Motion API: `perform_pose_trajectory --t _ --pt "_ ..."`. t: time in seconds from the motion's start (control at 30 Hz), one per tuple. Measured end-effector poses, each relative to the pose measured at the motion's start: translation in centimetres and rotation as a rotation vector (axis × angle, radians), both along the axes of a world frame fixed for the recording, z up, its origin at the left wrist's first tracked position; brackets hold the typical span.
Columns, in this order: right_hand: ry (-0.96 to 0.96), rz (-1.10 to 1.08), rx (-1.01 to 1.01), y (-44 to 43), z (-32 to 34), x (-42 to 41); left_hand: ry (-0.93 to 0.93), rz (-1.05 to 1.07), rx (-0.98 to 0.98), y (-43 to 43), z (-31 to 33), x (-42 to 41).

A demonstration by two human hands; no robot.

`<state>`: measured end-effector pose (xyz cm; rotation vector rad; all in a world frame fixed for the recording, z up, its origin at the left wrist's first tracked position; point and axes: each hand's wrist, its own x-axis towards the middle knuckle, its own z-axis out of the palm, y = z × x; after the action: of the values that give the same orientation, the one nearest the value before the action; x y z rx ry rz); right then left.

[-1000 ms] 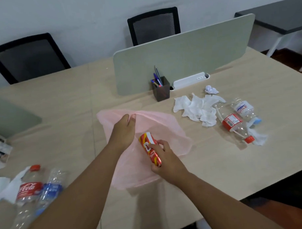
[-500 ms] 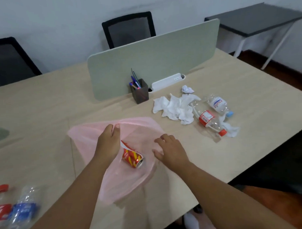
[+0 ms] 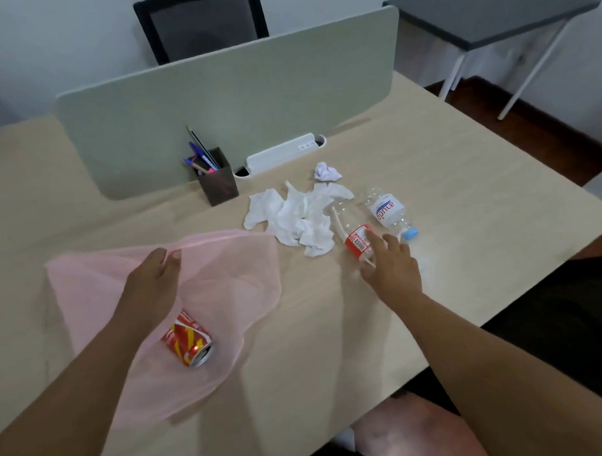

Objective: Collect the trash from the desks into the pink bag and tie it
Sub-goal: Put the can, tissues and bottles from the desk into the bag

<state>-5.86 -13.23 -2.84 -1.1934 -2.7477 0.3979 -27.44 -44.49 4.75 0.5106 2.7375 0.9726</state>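
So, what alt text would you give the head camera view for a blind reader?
A person's left hand holds a pink bag open on a desk, a can inside, while the right hand reaches for a red-label bottle. Tissues and a second bottle lie nearby.

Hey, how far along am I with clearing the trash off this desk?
Early on. Done: one red can lies in the pink bag. In hand: your left hand pinches the bag's rim open, and your right hand, fingers spread, is at the red-labelled bottle. Left: the white tissues, the crumpled paper ball, the blue-capped bottle, then tying the bag.
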Motion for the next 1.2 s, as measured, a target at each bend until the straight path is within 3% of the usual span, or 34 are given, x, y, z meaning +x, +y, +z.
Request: perform_pose_trajectory --t 0.13,0.3,0.4,0.53,0.63,0.83,0.97,1.1,1.2 --pt "0.098 0.036 -0.081 0.3 -1.0 -0.1 0.022 0.000 -0.060 0.7 -0.2 -0.3" --pt "0.228 0.113 -0.034 -2.6 0.3 0.8 0.028 0.022 -0.095 0.6 1.2 -0.3" --pt "0.294 0.262 -0.026 -6.9 0.1 1.6 0.029 0.064 -0.070 -0.1 2.0 0.0" --pt "0.287 0.503 -0.020 -12.9 -0.2 0.2 0.001 0.131 0.001 -1.6 2.9 0.1" --pt "0.176 0.598 -0.016 -17.1 0.4 -2.5 -0.021 0.130 0.074 -3.3 3.4 -0.4" --pt "0.087 0.532 -0.078 -22.5 1.4 -9.6 -0.025 0.020 0.126 -6.3 4.2 -0.2" --pt "0.174 0.505 -0.347 -24.0 2.3 -11.4 -0.032 -0.052 0.168 -7.4 4.3 0.2" --pt "0.254 0.338 -0.216 -23.4 1.3 -8.6 -0.037 -0.094 0.187 -7.7 3.8 -0.1" --pt "0.115 0.258 -0.226 -21.8 -0.3 -6.2 -0.052 -0.101 0.175 -7.9 3.3 -0.2"
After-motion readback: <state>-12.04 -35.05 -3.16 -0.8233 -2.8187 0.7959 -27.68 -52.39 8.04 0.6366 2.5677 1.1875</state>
